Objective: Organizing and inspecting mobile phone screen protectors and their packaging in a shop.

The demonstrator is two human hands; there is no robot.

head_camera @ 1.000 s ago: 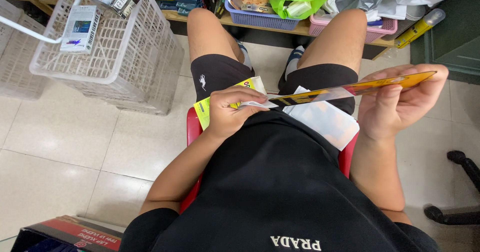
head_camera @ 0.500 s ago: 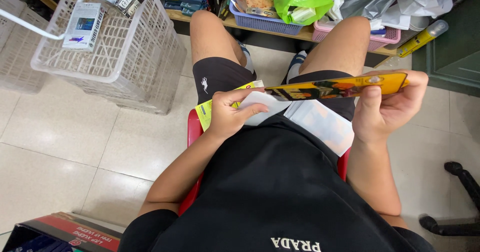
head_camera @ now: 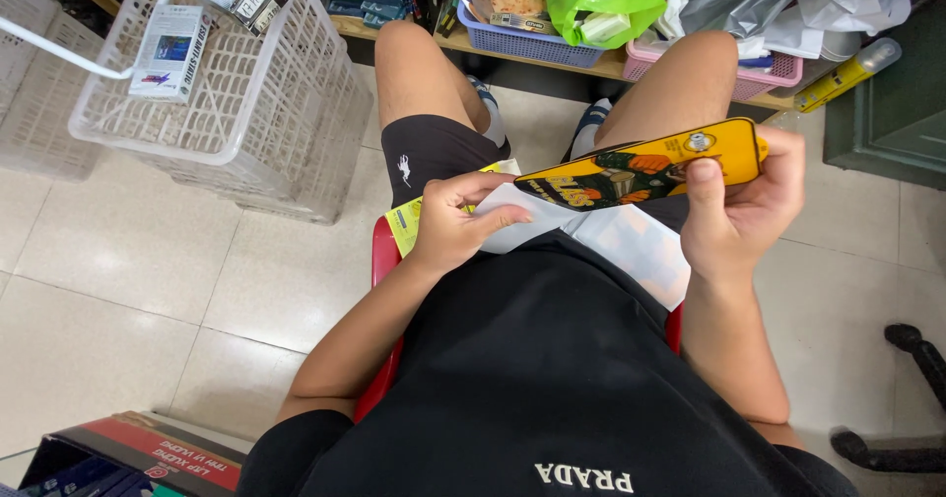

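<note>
1. White basket (head_camera: pixel 236 93) on floor, off to the left, clear of the lap.
2. Yellow packet (head_camera: pixel 641 167) above lap, pinched by right hand (head_camera: pixel 739 201), tilted for viewing.
3. Left hand (head_camera: pixel 453 226) gripping white sleeve (head_camera: pixel 517 226), steadying it.

R hand (head_camera: pixel 741 211) grips yellow flat pack (head_camera: pixel 645 165); L hand (head_camera: pixel 455 223) pinches white sleeve (head_camera: pixel 517 223).

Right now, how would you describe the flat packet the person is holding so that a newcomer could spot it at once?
Start at the seated person's lap, above the red stool. The right hand grips one end of a long yellow packet, held flat over the thighs, and the left hand meets its other end. Unlike the white sleeves beneath it, it is bright yellow with orange and dark green artwork.
</note>
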